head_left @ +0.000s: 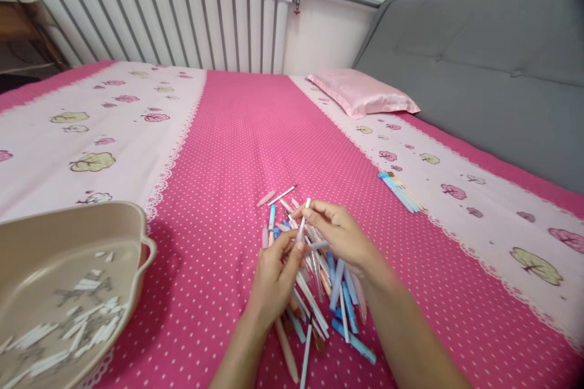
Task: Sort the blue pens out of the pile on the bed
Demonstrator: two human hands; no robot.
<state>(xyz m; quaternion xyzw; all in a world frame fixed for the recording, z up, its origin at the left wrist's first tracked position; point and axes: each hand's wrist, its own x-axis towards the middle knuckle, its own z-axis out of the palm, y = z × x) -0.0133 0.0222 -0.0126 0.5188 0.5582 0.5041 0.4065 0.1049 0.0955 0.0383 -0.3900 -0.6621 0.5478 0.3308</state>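
Note:
Both my hands meet over a loose pile of pen parts (312, 298) on the bed. My left hand (277, 276) pinches the lower, translucent end of a slim white pen piece (305, 213). At its upper end, the thumb and fingers of my right hand (342, 234) close on the same piece, which stands nearly upright. A short pale grey-blue tube (318, 245) lies under my right palm; whether it is gripped I cannot tell. Around and below my hands are white sticks, blue barrels and caps, and pink and clear tubes.
At the left stands a beige basin (141, 255) with small white and grey pieces inside. A neat row of blue and orange pens (401, 192) lies to the right on the pink bedspread (246, 127). Farther back are a pink pillow (362, 91), a grey headboard (474, 55) and a white radiator (182, 15).

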